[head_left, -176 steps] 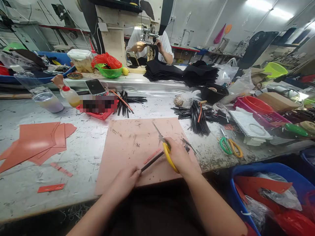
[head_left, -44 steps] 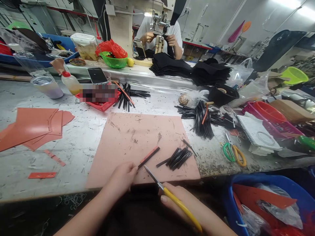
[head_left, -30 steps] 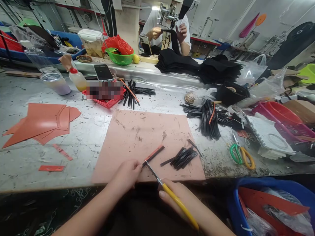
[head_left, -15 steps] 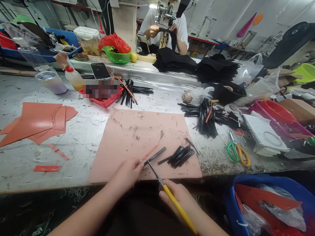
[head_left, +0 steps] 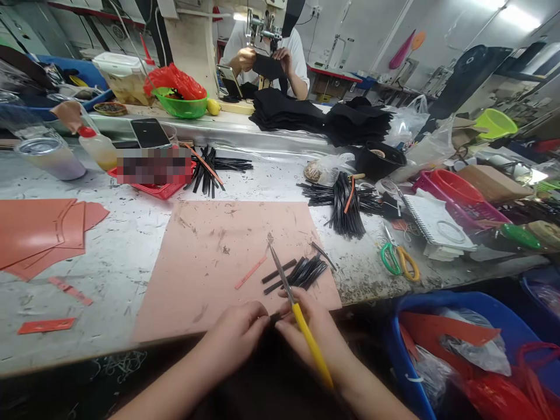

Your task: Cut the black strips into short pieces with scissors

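Note:
My left hand [head_left: 245,326] is closed at the near edge of the pink board [head_left: 210,233], its fingertips pinching a small dark piece, mostly hidden. Close beside it, my right hand [head_left: 310,321] grips a yellow-handled pointed tool [head_left: 306,329], whose metal tip points away over the board. The right fingertips also meet the dark piece. Beyond my hands a single black strip [head_left: 279,271] lies left of a pile of black strips [head_left: 310,269]. A thin pink marked strip [head_left: 251,273] rests on the board farther left.
Black strip bundles [head_left: 347,204] and green-and-orange scissors [head_left: 399,259] lie right of the board. Orange leather pieces [head_left: 39,233] are at left, a red basket [head_left: 160,189] behind. A blue tub [head_left: 394,338] stands at lower right. Across the table, a person [head_left: 266,58] holds black material at a machine.
My hands have come together at the board's near edge. The black strip formerly in my left hand now lies on the board beside the pile. The view has shifted right.

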{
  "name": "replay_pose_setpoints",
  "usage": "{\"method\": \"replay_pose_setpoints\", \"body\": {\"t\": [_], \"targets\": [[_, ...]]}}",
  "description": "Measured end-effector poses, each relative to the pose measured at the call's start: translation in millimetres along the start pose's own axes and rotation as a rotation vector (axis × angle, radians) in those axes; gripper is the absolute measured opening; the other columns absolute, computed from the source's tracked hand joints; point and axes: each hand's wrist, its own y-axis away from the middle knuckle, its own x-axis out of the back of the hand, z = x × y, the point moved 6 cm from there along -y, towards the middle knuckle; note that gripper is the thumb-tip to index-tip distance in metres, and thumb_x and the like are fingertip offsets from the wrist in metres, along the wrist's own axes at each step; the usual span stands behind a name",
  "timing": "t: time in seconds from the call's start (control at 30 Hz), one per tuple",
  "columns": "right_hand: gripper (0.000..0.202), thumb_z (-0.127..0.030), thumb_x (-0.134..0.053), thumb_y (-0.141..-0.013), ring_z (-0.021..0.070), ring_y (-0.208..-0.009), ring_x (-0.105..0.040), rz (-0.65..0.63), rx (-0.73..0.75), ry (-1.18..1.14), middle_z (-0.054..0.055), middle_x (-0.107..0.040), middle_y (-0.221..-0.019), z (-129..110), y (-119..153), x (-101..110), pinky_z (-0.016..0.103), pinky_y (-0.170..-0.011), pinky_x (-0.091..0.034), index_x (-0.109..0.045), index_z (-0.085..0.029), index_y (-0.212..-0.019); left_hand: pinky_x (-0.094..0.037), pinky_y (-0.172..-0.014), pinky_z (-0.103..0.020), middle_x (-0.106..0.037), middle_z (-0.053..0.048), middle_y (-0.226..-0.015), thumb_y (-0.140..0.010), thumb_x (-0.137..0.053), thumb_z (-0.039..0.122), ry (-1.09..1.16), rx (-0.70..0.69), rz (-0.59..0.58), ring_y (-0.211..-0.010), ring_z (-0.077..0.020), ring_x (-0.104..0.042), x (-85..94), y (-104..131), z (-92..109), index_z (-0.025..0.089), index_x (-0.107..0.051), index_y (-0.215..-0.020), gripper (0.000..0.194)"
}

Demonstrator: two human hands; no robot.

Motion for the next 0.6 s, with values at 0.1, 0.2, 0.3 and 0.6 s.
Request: {"method": "replay_pose_setpoints", "body": {"t": [0.1,0.2,0.3,0.6], "targets": [[0.036,-0.012,-0.050,-0.071,0.0135,-0.064,-0.059,-0.001,0.099,0.094,-0.001,-0.060,-0.072,-17.3,-26.5,2.9,0.023,-0.063,-0.046,-0.051,-0.020,-0.106,-0.035,-0.050,-0.023,-0.048,0.005,-0.052,-0.082,-0.035,0.039,0.024,0.011,0.033,-0.049,-0.0132,-0.045,8.2,7.8,-8.2,0.021,-0.049,-0.070,0.026],[0.041,-0.012,-0.050,-0.072,0.0140,-0.062,-0.058,0.001,0.123,0.329,0.000,-0.062,-0.074,-27.3,-55.2,12.8,0.022,-0.059,-0.044,-0.051,-0.020,-0.112,-0.032,-0.045,-0.022,-0.045,0.007,-0.050,-0.081,-0.032,0.043,0.074,0.121,0.109,-0.041,-0.0108,-0.040,22.4,15.4,-32.6,0.021,-0.046,-0.068,0.029],[0.046,-0.012,-0.049,-0.074,0.0157,-0.063,-0.058,-0.021,0.085,0.541,0.001,-0.065,-0.076,-30.5,-81.3,17.8,0.022,-0.058,-0.042,-0.049,-0.023,-0.118,-0.031,-0.042,-0.022,-0.046,0.007,-0.050,-0.080,-0.033,0.045,0.115,0.218,0.164,-0.038,-0.0094,-0.039,30.7,19.0,-55.0,0.021,-0.041,-0.063,0.030],[0.040,-0.025,-0.050,-0.079,0.0259,-0.077,-0.061,0.125,-0.014,0.700,0.009,-0.067,-0.085,-27.1,-84.8,39.5,0.031,-0.065,-0.042,-0.052,-0.020,-0.119,-0.028,-0.037,-0.020,-0.047,0.007,-0.044,-0.078,-0.036,0.035,0.168,0.367,0.182,-0.031,-0.0084,-0.037,30.5,7.5,-59.2,0.021,-0.040,-0.060,0.024]]}}
